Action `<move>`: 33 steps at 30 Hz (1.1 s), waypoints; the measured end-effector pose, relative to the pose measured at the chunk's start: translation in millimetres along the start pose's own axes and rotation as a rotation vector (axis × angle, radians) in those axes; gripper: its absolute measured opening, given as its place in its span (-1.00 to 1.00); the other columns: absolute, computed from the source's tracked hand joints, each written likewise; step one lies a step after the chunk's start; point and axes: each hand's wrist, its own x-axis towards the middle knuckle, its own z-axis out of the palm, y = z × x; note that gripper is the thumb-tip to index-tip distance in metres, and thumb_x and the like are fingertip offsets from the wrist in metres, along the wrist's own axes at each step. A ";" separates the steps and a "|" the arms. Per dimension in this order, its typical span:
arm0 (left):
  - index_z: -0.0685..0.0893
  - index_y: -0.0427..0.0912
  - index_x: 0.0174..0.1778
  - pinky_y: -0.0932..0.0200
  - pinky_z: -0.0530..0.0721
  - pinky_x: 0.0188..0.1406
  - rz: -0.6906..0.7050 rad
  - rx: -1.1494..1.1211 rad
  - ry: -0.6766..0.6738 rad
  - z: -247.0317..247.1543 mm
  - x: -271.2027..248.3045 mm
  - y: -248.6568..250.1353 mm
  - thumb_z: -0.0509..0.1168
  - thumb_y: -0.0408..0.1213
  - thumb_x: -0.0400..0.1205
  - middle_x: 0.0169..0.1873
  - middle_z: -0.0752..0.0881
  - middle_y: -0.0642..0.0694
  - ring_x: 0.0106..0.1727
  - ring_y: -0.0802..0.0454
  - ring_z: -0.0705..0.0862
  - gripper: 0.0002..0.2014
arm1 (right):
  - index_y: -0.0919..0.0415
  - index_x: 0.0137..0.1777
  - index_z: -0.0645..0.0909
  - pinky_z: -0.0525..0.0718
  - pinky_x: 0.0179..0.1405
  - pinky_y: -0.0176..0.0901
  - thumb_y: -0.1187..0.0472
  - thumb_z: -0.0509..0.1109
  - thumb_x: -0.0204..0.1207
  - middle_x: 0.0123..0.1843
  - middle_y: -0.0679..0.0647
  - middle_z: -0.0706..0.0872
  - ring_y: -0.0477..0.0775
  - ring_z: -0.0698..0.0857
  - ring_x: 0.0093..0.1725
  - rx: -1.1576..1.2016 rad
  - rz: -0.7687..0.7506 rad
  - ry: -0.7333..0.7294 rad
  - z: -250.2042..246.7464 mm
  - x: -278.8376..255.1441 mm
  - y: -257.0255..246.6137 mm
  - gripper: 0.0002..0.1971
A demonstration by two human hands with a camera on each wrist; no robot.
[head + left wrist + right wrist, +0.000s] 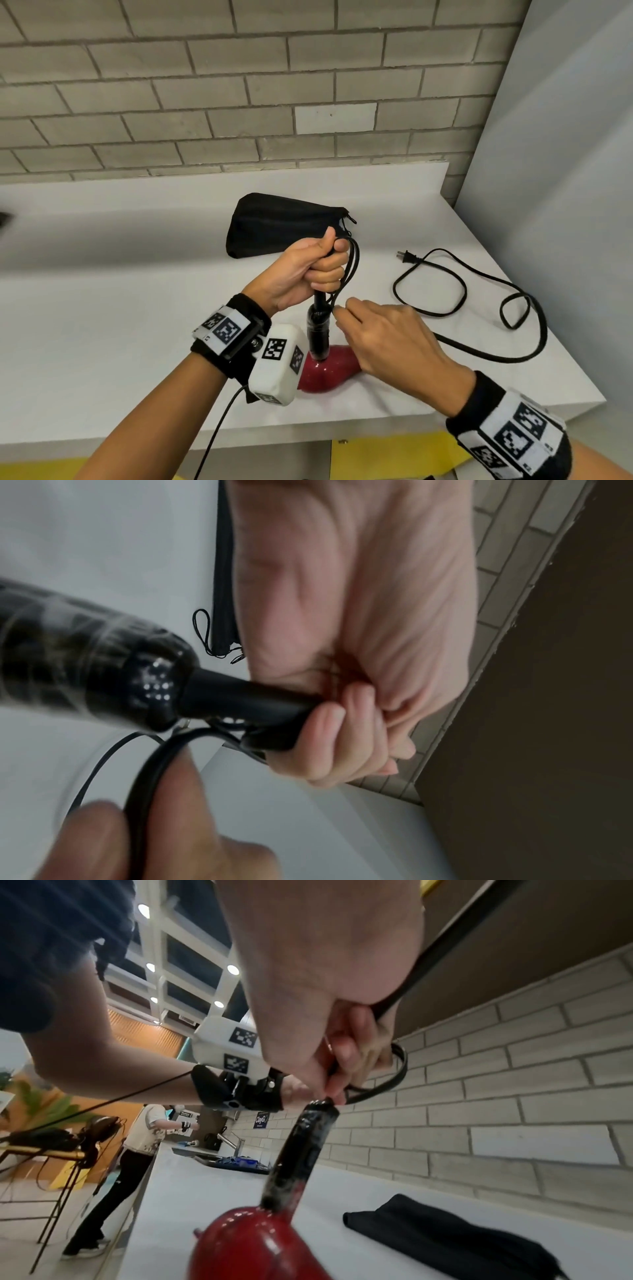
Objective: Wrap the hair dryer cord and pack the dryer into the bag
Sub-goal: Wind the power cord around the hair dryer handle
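The hair dryer stands nose-down on the white counter (pixel 120 325), its red body (pixel 329 371) below and its black handle (pixel 318 329) pointing up. My left hand (pixel 325 265) grips the stiff cord end above the handle, with a loop of cord (pixel 354 270) beside the fingers. My right hand (pixel 346 317) pinches the cord right next to the handle top. The remaining black cord (pixel 462 298) snakes over the counter to the right and ends in the plug (pixel 406 257). A black bag (pixel 277 226) lies flat behind the hands. The right wrist view shows the red body (pixel 253 1245) and the bag (pixel 462 1240).
A brick wall (pixel 239 102) backs the counter and a grey panel (pixel 565 171) closes its right side. The counter's front edge (pixel 308 435) is near my forearms. Far down the counter stand another person (pixel 137 1150) and a tap (pixel 236 1142).
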 end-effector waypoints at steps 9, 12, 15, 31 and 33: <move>0.46 -0.18 -0.19 0.41 0.41 -0.50 -0.094 0.179 0.054 18.5 0.0 -6.4 0.02 -0.12 0.71 -0.50 0.51 0.09 -0.55 0.25 0.45 -0.73 | 0.04 -0.16 0.69 0.52 -0.40 -0.22 0.40 0.32 0.50 -0.24 -0.07 0.69 -0.03 0.63 -0.30 -0.101 -0.327 0.277 -28.1 24.3 15.9 -0.77; 0.42 -0.20 -0.30 0.48 0.49 -0.55 -0.118 0.374 0.064 31.1 1.5 -6.6 0.11 -0.46 0.59 -0.59 0.59 0.12 -0.56 0.30 0.54 -0.84 | 0.03 -0.05 0.50 0.52 -0.56 -0.23 0.15 0.53 0.35 -0.28 -0.04 0.59 0.01 0.53 -0.44 0.113 -0.166 0.303 -48.0 48.7 16.4 -0.73; 0.44 -0.24 -0.35 0.35 0.45 -0.66 -0.068 0.297 0.116 37.5 2.0 -3.6 0.15 -0.35 0.61 -0.64 0.47 -0.08 -0.66 0.12 0.45 -0.81 | 0.08 0.04 0.40 0.34 -0.64 -0.26 -0.30 0.52 0.11 -0.03 0.07 0.59 -0.01 0.37 -0.51 0.180 -0.003 0.134 -54.4 64.3 32.3 -0.35; 0.46 -0.20 -0.42 0.46 0.20 -0.79 -0.088 0.334 0.077 32.0 1.8 -6.4 -0.04 0.10 0.66 -0.83 0.36 0.03 -0.88 0.18 0.20 -0.49 | -0.14 0.13 0.51 0.65 -0.11 -0.20 -0.17 0.58 0.24 0.02 -0.17 0.69 -0.12 0.68 -0.11 1.019 0.214 -0.283 -25.6 38.9 79.7 -0.51; 0.43 -0.22 -0.38 0.44 0.17 -0.79 -0.092 0.328 0.056 29.5 0.6 -5.9 -0.04 0.09 0.66 -0.84 0.33 0.07 -0.87 0.22 0.19 -0.52 | -0.18 0.11 0.53 0.59 -0.11 -0.29 0.08 0.55 0.41 -0.07 -0.25 0.73 -0.20 0.70 -0.14 1.112 0.238 -0.307 -18.1 31.1 77.9 -0.66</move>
